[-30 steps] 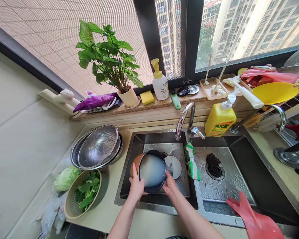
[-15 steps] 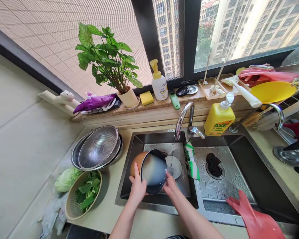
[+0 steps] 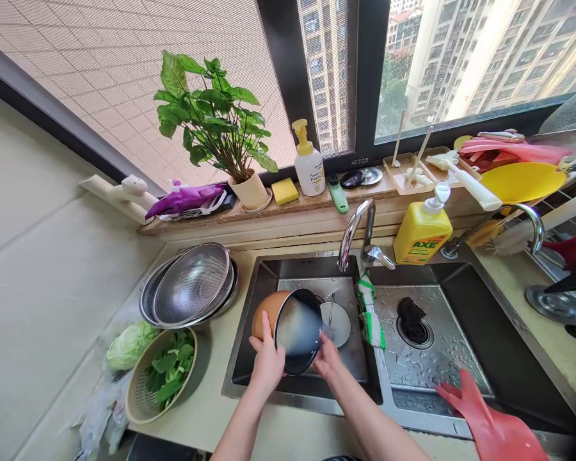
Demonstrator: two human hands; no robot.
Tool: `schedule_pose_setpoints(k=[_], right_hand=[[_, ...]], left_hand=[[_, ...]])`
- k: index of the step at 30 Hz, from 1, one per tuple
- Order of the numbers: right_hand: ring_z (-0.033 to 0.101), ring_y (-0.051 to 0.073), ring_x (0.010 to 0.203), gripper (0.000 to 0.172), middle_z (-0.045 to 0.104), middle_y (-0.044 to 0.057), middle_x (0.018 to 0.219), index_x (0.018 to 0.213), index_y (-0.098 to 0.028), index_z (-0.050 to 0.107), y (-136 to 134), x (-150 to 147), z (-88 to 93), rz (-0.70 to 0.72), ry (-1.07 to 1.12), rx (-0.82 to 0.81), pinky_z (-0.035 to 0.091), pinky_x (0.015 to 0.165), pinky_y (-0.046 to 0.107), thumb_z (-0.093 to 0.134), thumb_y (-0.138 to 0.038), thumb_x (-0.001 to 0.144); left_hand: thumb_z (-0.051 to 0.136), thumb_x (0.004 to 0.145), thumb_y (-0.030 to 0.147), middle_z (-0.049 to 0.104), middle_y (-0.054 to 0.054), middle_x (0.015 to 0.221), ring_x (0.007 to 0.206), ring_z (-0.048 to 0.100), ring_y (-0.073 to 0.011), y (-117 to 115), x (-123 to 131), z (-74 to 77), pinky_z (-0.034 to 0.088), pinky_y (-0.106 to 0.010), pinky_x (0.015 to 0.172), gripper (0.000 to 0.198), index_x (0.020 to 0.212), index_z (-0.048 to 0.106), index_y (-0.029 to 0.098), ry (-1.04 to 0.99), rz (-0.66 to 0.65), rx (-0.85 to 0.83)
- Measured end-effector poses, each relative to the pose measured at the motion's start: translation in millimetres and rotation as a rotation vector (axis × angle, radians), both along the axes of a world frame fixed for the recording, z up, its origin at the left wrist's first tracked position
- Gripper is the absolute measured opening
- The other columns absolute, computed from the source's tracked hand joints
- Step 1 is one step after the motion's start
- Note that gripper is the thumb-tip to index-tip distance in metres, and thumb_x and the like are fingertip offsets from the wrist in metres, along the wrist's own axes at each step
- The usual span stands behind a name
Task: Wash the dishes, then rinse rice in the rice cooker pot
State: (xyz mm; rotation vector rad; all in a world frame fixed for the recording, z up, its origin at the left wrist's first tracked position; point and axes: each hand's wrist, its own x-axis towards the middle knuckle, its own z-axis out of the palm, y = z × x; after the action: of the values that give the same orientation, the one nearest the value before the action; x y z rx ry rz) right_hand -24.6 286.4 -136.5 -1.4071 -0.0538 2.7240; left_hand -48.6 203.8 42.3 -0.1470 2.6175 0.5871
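A round pot [image 3: 297, 326], orange outside and dark inside, is tilted on its side over the left sink basin, its opening turned to the right. Cloudy whitish liquid shows inside it. My left hand [image 3: 269, 353] grips the pot's left side and rim, thumb at the edge. On the right, my right hand [image 3: 328, 355] holds the rim. Just right of the pot a white dish [image 3: 338, 325] with a thin metal utensil lies in the basin. The faucet [image 3: 358, 230] stands above and behind.
Metal strainers [image 3: 192, 285], a basket of greens [image 3: 170, 371] and cabbage [image 3: 132, 346] are at left. A striped cloth [image 3: 370, 314] drapes the sink divider. A yellow soap bottle [image 3: 422, 230] stands behind; a pink glove [image 3: 496, 419] lies at the right basin's front edge.
The pot has tipped slightly further to the right, showing more of its orange outside. Both hands keep hold of it, and the camera view has shifted a little.
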Motion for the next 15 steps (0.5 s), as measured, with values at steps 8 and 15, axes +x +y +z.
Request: schedule_pose_setpoints(k=[8,15], right_hand=[[0.068,0.018,0.063,0.020,0.071,0.003,0.066,0.083,-0.015,0.061,0.4,-0.7,0.5,0.000,-0.029,-0.076,0.058,0.071,0.033,0.045,-0.022,0.092],[0.069,0.018,0.068,0.022,0.072,0.005,0.069,0.086,-0.013,0.061,-0.6,0.0,-0.3,0.028,0.006,-0.092,0.058,0.070,0.033,0.042,-0.023,0.092]], left_hand=[[0.049,0.084,0.021,0.024,-0.032,0.146,0.055,0.067,-0.0158,1.8,1.3,5.4,0.056,-0.034,0.054,0.090,0.148,-0.014,0.028,-0.006,-0.020,0.017],[0.037,0.086,0.012,-0.004,-0.040,0.149,0.061,0.071,-0.0192,4.6,3.4,11.6,0.053,-0.037,0.075,0.080,0.149,-0.010,0.028,-0.015,-0.038,-0.009]])
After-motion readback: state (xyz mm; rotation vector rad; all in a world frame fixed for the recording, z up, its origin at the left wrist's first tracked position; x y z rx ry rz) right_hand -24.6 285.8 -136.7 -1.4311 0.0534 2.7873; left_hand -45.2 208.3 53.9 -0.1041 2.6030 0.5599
